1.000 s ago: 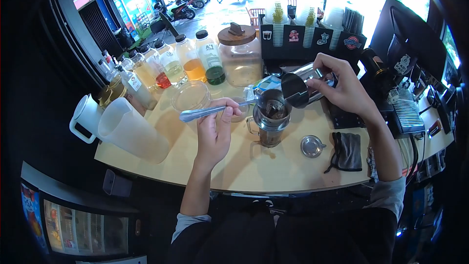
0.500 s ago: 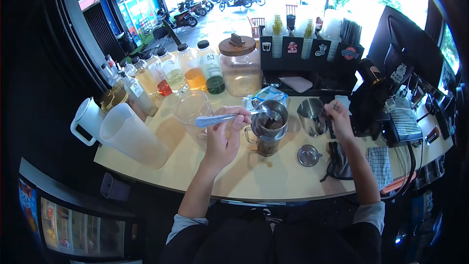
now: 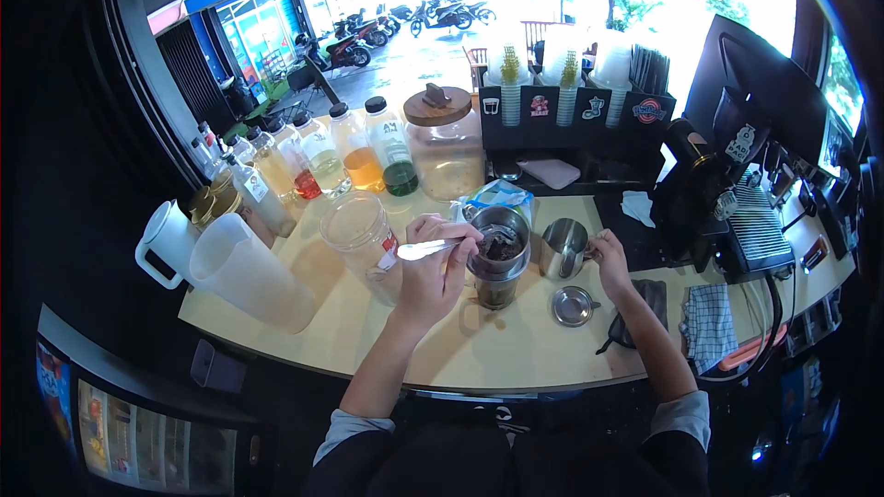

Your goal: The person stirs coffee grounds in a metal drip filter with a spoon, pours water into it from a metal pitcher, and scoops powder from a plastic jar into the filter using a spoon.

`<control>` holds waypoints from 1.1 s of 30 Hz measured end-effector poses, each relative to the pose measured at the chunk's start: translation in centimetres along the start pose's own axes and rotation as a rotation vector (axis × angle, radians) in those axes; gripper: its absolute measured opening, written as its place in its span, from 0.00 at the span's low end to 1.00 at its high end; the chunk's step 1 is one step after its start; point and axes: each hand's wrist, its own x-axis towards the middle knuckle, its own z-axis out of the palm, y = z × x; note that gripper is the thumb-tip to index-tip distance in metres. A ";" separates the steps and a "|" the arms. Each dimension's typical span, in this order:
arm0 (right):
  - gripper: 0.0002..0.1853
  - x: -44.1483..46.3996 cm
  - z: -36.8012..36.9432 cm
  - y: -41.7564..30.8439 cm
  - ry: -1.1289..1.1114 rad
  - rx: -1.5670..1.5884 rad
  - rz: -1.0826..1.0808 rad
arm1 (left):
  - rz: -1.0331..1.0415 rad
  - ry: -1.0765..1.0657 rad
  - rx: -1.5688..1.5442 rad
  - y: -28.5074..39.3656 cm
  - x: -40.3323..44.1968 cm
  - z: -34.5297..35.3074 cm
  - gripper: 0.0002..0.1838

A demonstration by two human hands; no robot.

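Observation:
A spoon (image 3: 429, 248) is held in my left hand (image 3: 431, 278), its far end inside a metal coffee dripper (image 3: 498, 267). Dark wet grounds show in the dripper, which sits on a glass mug (image 3: 496, 293) with dark liquid in it. My right hand (image 3: 611, 262) has its fingers closed on the handle of a steel pitcher (image 3: 564, 248), upright on the table just right of the dripper. A round metal lid (image 3: 573, 306) lies in front of the pitcher.
Bottles of coloured liquid (image 3: 361, 162) and a wooden-lidded jar (image 3: 445, 152) line the back. At left stand a frosted pitcher (image 3: 249, 267) and a clear jar (image 3: 354, 228). Cloths (image 3: 709, 324) and a coffee machine (image 3: 750, 221) are on the right.
My right hand has brought the pitcher down from its tilt over the dripper to upright on the table. My left hand has moved slightly right and down, with the spoon now in the dripper.

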 end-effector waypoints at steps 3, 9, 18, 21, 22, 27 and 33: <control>0.02 1.0 -1.4 0.3 0.003 -0.504 -0.106 | 0.059 -0.035 0.062 0.3 0.5 0.3 0.02; 0.27 -6.6 7.7 -14.0 -0.365 -0.532 -0.646 | 0.223 -0.150 0.237 1.4 2.4 2.1 0.05; 0.16 -8.1 11.1 -15.5 -0.463 -0.737 -1.085 | 0.308 -0.233 0.240 1.9 2.6 2.2 0.17; 0.15 -8.7 10.7 -15.4 -0.410 -0.771 -1.072 | -0.028 -0.149 0.150 1.1 1.8 1.3 0.33; 0.15 -8.9 10.6 -15.2 -0.404 -0.785 -1.029 | -0.091 -0.158 0.162 0.4 1.3 1.3 0.40; 0.13 -8.7 10.2 -14.0 -0.421 -0.811 -0.977 | -0.212 -0.241 0.204 -1.4 0.2 2.2 0.48; 0.13 -8.5 10.0 -12.9 -0.441 -0.778 -0.900 | -0.257 -0.348 0.160 -2.3 0.1 2.9 0.48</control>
